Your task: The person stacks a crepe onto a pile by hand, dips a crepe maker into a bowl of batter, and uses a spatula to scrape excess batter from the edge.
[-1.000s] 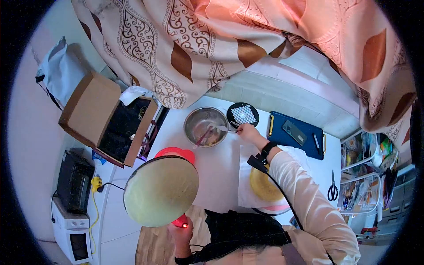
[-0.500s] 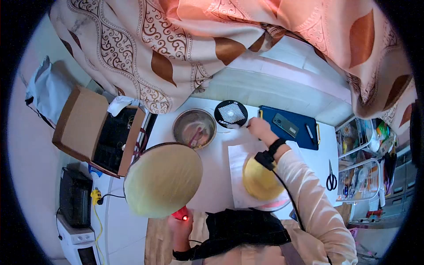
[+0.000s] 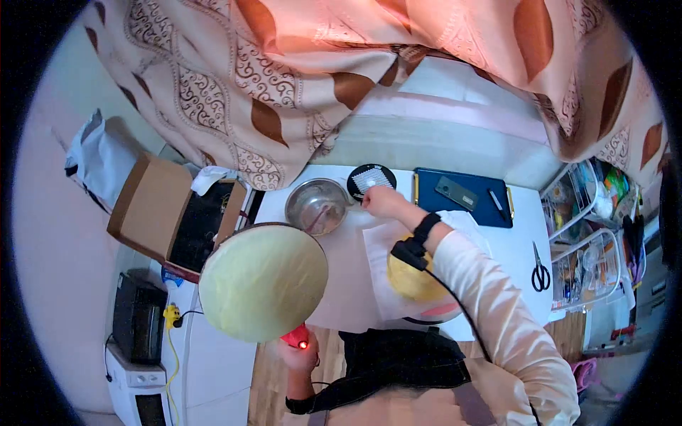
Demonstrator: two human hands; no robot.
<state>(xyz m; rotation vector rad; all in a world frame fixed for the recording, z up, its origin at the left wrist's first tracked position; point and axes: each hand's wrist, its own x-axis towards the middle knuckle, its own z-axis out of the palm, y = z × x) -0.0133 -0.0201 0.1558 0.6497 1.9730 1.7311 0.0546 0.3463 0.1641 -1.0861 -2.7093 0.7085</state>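
My left hand (image 3: 301, 353) grips the red handle of a round electric crepe maker (image 3: 302, 336), whose small light glows. A pale yellow layer, a crepe (image 3: 263, 282), covers the plate, which is tilted and lifted above the table's left side. My right hand (image 3: 386, 202) reaches over the back of the table, fingers pinched together beside the black round trivet (image 3: 371, 177). Whatever those fingers hold is too small to make out. Just left of them stands a steel bowl (image 3: 316, 206) with some residue and a reddish utensil inside. Yellow crepes (image 3: 412, 279) lie on white paper, partly under my right forearm.
At the back right, a blue tray (image 3: 437, 209) carries a phone (image 3: 456, 193) and a marker (image 3: 496, 201). Black scissors (image 3: 540, 273) lie at the right edge, beside wire baskets (image 3: 586, 263). An open cardboard box (image 3: 145, 206) stands on the left. A patterned curtain (image 3: 284, 92) hangs behind.
My right hand has moved left, closer to the bowl and trivet. The crepe maker stays raised in my left hand, its plate angled slightly differently. The camera view has shifted a little.
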